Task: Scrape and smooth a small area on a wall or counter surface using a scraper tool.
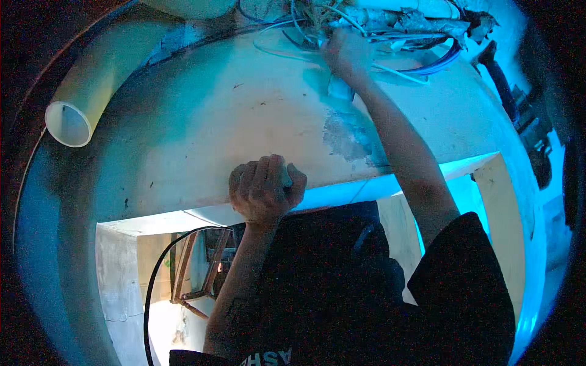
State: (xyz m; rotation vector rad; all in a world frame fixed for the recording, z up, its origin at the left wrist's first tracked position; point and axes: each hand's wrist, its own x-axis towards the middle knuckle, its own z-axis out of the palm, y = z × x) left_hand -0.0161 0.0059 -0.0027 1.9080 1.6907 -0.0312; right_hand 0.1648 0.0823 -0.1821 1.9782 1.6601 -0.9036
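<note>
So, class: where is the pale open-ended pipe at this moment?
In the head view the pale pipe sits at the upper left, running along the curved white wall, well left of the left hand gripping the wall's lower edge.

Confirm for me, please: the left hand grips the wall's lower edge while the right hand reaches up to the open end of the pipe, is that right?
Not quite. In the head view the right hand reaches up into the tangle of wires, not to the pipe, whose open end is far off at upper left. The left hand does grip the wall's lower edge.
</note>
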